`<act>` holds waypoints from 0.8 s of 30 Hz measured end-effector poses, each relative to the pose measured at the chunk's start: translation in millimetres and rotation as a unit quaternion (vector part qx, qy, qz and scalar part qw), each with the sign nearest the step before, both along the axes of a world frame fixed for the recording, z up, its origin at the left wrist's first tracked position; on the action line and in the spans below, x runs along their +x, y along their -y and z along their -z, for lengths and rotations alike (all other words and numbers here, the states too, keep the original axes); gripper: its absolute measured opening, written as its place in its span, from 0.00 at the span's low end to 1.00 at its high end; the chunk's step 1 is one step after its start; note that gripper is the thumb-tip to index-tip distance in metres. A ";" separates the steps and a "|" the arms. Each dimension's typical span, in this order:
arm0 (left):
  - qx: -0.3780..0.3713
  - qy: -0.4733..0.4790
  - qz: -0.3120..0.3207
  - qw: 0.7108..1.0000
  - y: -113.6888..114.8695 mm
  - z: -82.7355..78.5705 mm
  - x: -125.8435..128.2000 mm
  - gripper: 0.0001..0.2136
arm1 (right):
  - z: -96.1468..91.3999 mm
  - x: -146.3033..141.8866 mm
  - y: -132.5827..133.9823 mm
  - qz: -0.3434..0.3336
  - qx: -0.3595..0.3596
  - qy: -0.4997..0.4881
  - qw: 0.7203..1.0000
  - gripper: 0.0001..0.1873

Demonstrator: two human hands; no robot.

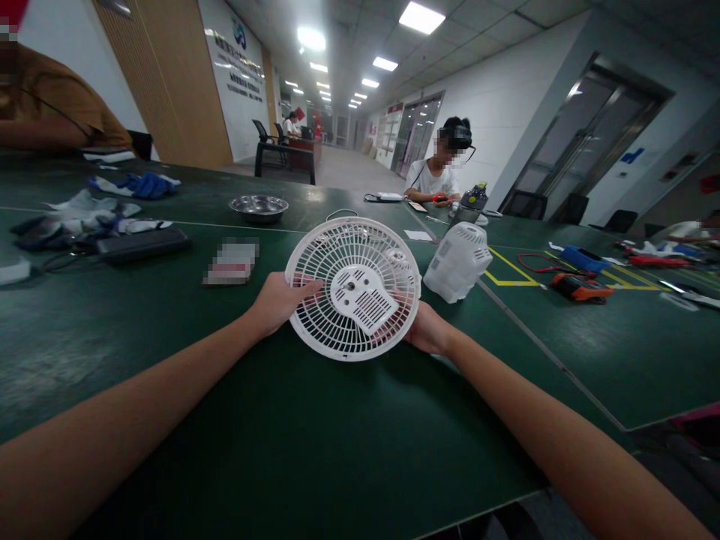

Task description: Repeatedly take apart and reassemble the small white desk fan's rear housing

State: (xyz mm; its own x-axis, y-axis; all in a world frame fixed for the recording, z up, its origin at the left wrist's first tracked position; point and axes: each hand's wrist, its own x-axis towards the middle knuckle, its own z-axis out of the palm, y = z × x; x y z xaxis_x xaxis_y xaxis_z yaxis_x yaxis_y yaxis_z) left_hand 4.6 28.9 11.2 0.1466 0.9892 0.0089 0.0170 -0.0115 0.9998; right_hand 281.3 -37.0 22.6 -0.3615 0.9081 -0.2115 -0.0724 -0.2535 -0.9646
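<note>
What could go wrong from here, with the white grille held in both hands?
1. The fan grille is gripped only at its rim, by the left hand on one side and the right hand on the other. Its thin ribs might flex or crack if it is squeezed hard.
2. The white fan housing sits close beside the grille on the table. A swing to the right could knock it.
</note>
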 end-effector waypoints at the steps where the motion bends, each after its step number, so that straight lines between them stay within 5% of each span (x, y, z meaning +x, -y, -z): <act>1: 0.001 -0.001 0.000 1.000 1.0 -0.8 -0.1 0.07 | -1.1 -3.2 2.3 -0.018 -0.017 -0.019 1.000 0.22; 8: 0.042 -0.038 0.006 0.998 0.9 3.4 -1.1 0.08 | -9.7 -9.5 10.2 0.009 0.005 -0.041 0.999 0.22; 13: 0.031 0.066 0.025 0.997 -9.8 13.6 -1.8 0.15 | -3.9 -13.1 6.8 0.079 0.093 -0.023 0.992 0.23; 19: 0.018 0.091 0.010 0.996 -15.5 15.0 -3.3 0.27 | -5.2 1.7 2.9 0.190 0.259 0.069 0.945 0.23; 24: -0.040 0.148 0.064 0.986 -8.8 7.6 -4.5 0.29 | -9.4 16.4 2.9 0.173 0.333 0.134 0.917 0.25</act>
